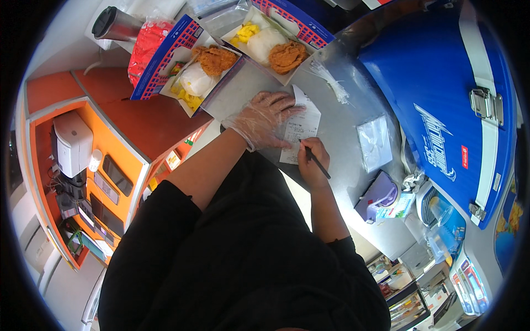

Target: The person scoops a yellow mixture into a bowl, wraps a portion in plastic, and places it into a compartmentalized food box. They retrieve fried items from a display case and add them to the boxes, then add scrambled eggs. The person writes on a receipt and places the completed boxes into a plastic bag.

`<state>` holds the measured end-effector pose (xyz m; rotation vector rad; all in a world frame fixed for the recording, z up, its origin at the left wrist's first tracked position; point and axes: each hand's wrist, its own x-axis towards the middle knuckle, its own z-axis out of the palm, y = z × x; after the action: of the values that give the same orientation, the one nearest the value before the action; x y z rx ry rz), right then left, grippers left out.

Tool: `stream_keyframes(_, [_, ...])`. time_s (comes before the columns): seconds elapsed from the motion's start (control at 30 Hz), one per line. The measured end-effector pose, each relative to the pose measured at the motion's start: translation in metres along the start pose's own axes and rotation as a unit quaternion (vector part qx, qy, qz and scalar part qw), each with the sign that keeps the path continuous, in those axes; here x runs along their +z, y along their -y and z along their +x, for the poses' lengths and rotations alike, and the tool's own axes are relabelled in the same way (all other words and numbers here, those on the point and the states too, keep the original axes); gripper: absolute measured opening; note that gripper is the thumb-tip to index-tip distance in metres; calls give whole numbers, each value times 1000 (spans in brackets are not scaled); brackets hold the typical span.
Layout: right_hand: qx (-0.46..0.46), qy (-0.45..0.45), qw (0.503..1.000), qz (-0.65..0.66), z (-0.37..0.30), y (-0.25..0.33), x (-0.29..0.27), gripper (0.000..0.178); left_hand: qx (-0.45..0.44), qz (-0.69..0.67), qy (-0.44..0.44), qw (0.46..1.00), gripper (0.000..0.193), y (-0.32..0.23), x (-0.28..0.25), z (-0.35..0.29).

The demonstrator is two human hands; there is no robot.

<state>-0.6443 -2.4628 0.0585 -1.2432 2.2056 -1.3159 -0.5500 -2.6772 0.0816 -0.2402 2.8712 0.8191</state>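
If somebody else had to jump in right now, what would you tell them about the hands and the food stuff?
Left hand: in a clear plastic glove, pressed flat on the paper slip, holding it down on the metal counter.
Right hand: bare, fingers closed on a dark pen, tip at the slip's lower edge.
Two food trays sit just beyond the slip: the near tray and the far tray, each filled with a fried piece, a white wrapped portion and yellow bits.
Done: both trays filled.
Left: the marking of the slip looks unfinished.

Two fried-chicken trays (279,49), blue cooler (441,99), steel flask (113,25).
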Motion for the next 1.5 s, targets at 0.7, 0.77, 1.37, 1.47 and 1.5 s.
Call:
stream_keyframes(0.7, [16,8,999,-34,-8,3,-9,16,10,3,-21,1000,103,3,6,1])
stream_keyframes(0.77, [-4,38,999,-28,-6,10,-12,15,9,-1,-21,1000,102,3,5,1])
stream_keyframes(1.37, [268,53,936,-221,-6,22,-62,25,21,17,-70,997,95,-6,3,0])
stream_keyframes(1.47, [271,-8,930,-250,-1,34,-81,38,-75,42,-87,992,82,-33,9,6])
stream_keyframes(1.5, [259,-47,930,-257,1,43,-82,41,-135,-24,-112,984,77,-39,9,12])
